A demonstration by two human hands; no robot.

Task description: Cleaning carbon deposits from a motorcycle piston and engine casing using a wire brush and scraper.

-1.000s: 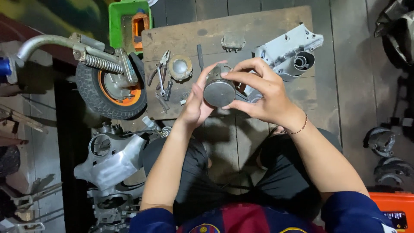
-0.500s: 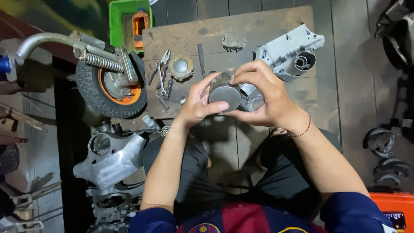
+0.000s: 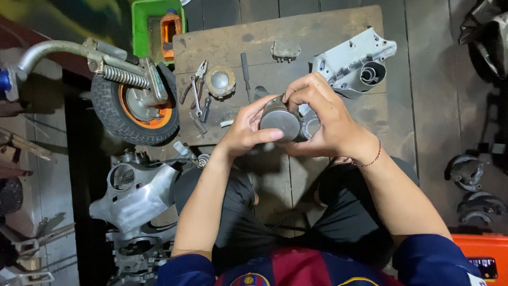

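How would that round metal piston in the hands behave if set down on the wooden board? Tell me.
The piston looks like solid grey metal, so it is probably stiff and heavy for its size. Its round body would likely roll if laid on its side on the wooden board. Both hands, left hand and right hand, grip it, perhaps for slipperiness.

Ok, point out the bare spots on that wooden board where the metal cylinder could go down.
Bare wood lies along the board's far edge, right of the small bracket, and at its right end below the grey casing. The left part is crowded: pliers, round disc, screwdriver. Both hands, left hand and right hand, hold the cylinder.
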